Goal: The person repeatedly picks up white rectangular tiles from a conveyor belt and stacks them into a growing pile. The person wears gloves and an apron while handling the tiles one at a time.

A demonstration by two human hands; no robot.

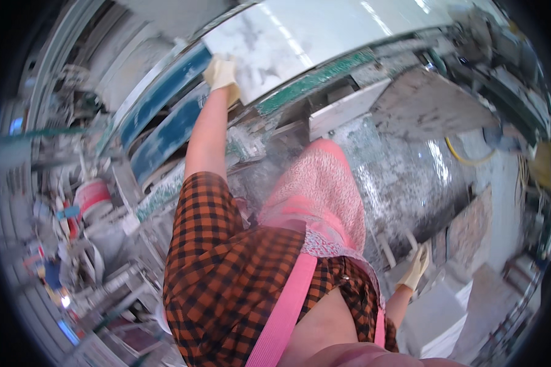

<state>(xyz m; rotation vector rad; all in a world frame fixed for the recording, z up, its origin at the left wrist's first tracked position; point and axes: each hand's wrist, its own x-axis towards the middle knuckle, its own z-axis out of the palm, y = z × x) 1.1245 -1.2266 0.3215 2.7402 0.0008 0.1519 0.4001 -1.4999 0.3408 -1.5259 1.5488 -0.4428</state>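
Observation:
My left hand point(221, 72), in a cream glove, is at the near left end of a glossy white slab point(269, 46) with grey veining. Its fingers look closed round the slab's edge, though the fingertips are partly hidden. My left arm stretches forward. Off to my right side, my right hand point(416, 267) wears a similar glove, with its fingers stretched out and nothing visible in them. It hangs beside pale slabs point(433, 315) at the lower right. A pink apron point(315, 183) covers my front.
Blue panels point(162, 134) with white dust lie left of the white slab. A green-edged bench rail point(318, 79) runs along its near side. Brown-veined stone pieces point(431, 104) stand at the right, near a yellow hose point(468, 159). A red-and-white bucket point(93, 197) stands among clutter at the left.

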